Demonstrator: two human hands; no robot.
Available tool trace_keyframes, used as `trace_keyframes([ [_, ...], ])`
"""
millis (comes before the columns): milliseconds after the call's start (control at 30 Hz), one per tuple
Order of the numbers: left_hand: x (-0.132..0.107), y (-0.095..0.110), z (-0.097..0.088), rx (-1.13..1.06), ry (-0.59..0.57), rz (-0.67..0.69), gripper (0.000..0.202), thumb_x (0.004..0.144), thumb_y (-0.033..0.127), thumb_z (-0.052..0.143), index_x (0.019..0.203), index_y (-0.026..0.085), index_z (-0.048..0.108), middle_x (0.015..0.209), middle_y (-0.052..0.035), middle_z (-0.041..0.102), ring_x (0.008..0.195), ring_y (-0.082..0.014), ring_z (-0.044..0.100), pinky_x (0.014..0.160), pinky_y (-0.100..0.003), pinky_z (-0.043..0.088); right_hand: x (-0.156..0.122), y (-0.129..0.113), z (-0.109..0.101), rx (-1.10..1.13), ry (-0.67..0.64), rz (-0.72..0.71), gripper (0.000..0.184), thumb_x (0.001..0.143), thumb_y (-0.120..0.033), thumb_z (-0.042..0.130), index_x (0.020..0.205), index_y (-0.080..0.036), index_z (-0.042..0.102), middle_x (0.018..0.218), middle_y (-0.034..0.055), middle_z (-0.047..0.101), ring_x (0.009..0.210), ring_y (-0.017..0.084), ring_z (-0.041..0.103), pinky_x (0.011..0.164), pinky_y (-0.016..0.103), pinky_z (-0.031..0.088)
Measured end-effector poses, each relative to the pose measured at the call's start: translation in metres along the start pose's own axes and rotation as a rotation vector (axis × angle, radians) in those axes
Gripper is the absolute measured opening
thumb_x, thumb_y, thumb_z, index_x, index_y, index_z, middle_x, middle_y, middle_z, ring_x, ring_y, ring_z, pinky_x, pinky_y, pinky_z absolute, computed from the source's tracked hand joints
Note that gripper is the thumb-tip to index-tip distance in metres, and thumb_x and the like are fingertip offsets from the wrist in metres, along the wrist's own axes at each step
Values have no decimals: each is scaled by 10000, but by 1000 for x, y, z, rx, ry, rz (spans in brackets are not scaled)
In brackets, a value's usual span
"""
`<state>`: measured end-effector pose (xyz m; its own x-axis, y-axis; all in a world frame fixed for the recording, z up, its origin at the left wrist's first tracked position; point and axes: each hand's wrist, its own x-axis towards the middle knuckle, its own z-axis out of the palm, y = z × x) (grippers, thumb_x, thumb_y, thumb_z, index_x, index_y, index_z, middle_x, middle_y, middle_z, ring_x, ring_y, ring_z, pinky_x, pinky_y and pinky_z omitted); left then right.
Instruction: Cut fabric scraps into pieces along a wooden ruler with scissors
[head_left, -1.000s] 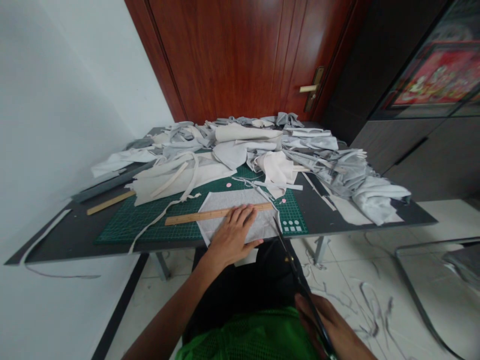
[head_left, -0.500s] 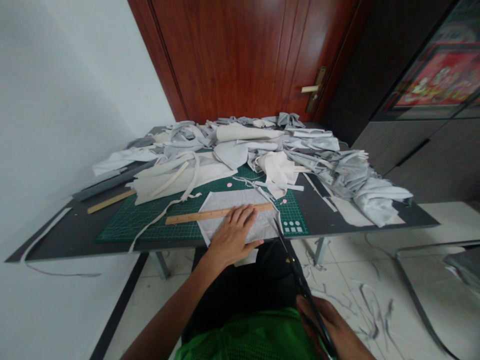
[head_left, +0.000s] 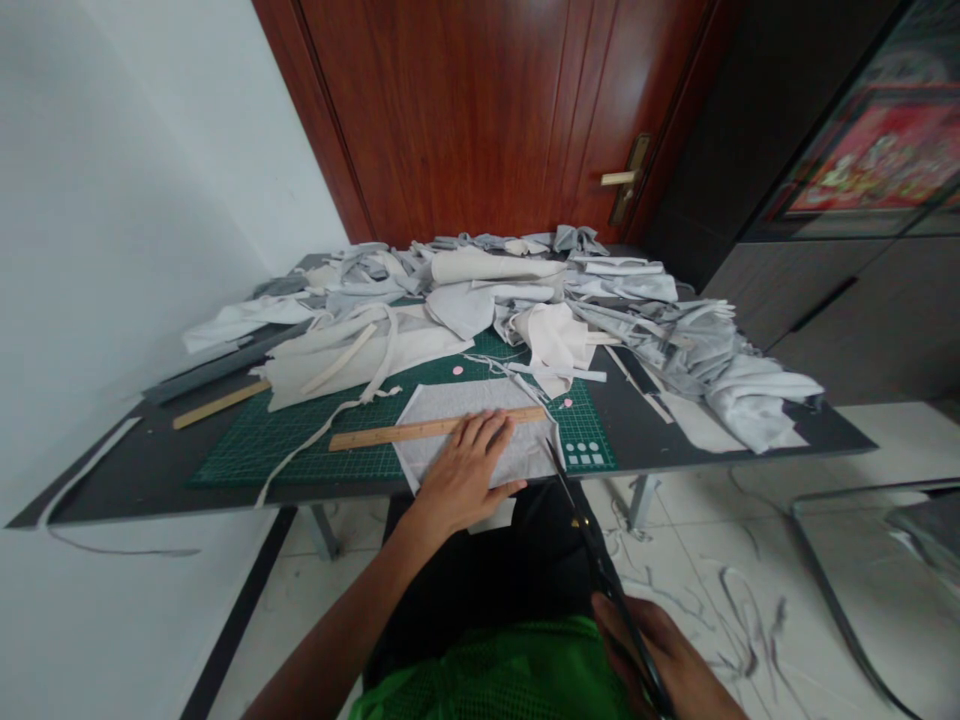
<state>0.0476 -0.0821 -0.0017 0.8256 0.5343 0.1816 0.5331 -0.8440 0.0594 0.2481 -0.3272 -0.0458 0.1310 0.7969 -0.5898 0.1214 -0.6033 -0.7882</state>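
Note:
My left hand (head_left: 466, 470) lies flat, fingers stretched out, across a wooden ruler (head_left: 397, 434) and a light grey piece of fabric (head_left: 431, 402). The fabric rests on a green cutting mat (head_left: 300, 435) at the table's front edge. Black-handled scissors (head_left: 592, 545) are gripped in my right hand (head_left: 652, 640), low in front of my body. Their blades point up and away from me, with the tips over the right corner of the fabric; whether they touch it I cannot tell.
Heaps of grey and white fabric (head_left: 495, 268) cover the back of the table, and crumpled cloth (head_left: 697, 350) lies at the right. A wooden strip (head_left: 221, 404) is at the left. A metal-framed chair (head_left: 806, 540) stands right; offcuts (head_left: 742, 620) litter the floor.

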Motion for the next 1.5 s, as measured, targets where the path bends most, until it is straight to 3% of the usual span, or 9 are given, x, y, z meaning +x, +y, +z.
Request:
trace_keyframes([
  [233,0,0,0,-4,-2,-5,794,1016,652,462,1595,120,353,1671,-171,357,1549,-328,315,1295,-512,202,1,-3,3,-14,36,18,792,744,-942,542,957,-200,716,763,65,695,673,228,626,555,299,510],
  [567,1,0,0,2,-3,-1,809,1003,638,508,1591,102,361,1672,-179,353,1548,-336,313,1297,-512,213,9,3,8,-42,48,-56,761,631,-960,617,823,-228,696,646,65,642,654,255,609,551,330,503],
  [733,0,-1,2,0,16,3,806,1000,635,516,1587,103,369,1664,-181,366,1538,-339,327,1291,-514,230,10,2,9,-60,70,-91,805,634,-988,568,837,-220,697,660,61,635,646,239,591,539,317,480],
  [933,0,-3,4,-2,48,5,778,1004,634,503,1575,117,394,1648,-172,393,1523,-339,348,1280,-507,251,6,-4,16,-92,35,-95,836,754,-1009,343,691,-206,565,631,17,518,560,151,459,492,273,397],
  [1067,0,-3,4,-2,60,8,773,1004,634,502,1570,119,399,1642,-173,400,1517,-335,354,1276,-508,257,6,-6,17,-82,41,-58,874,697,-1046,336,721,-207,577,636,8,500,557,151,457,480,270,396],
  [1500,-1,-3,4,-11,57,7,776,1011,641,475,1572,111,398,1644,-183,396,1516,-343,346,1270,-524,274,3,-12,17,-87,92,-101,840,713,-1024,372,658,-210,574,618,24,537,609,176,500,557,278,455],
])
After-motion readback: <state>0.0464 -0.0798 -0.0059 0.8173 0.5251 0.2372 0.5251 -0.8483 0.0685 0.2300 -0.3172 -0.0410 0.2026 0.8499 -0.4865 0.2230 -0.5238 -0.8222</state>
